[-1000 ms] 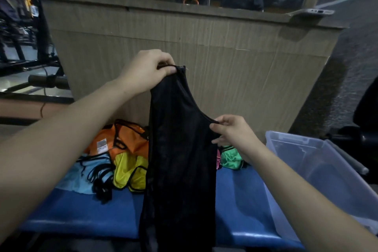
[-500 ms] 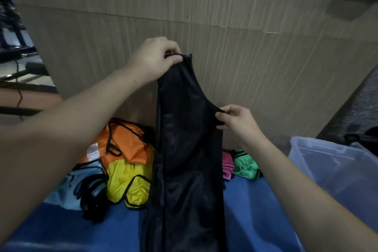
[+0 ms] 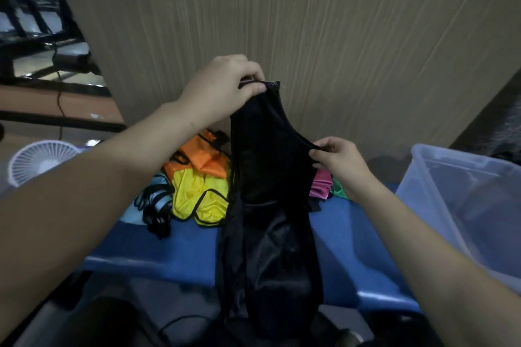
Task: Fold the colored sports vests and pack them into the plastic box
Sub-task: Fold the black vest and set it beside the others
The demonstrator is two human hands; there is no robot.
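Two hands: I have both raised in front of the tan panel wall (image 3: 338, 51), each gripping the same black vest (image 3: 267, 177).
Left hand (image 3: 222, 87): fingers and thumb are pinched together on the top of one shoulder strap, the highest point of the vest.
Right hand (image 3: 338, 160): lower and nearer the plastic box (image 3: 462, 197), its thumb and fingertips pinch the dark edge binding of the vest.
Black vest: it hangs upright from my two grips, above the blue bench (image 3: 180, 256), and its lower end drapes over the bench's near edge.
Plastic box: clear, open at the top, standing at the right end of the blue bench; I cannot tell what lies inside.
Other vests: an orange vest (image 3: 205, 160) and a yellow vest (image 3: 197, 194) lie in a heap on the bench, left of the black vest; a light blue vest (image 3: 160, 200) with black trim lies just beside them.
Behind my right hand: a pink vest (image 3: 321, 183) and a green vest (image 3: 338, 189) lie on the bench, against the wall.
Off the bench: a white fan (image 3: 42, 160) stands well apart to the left.
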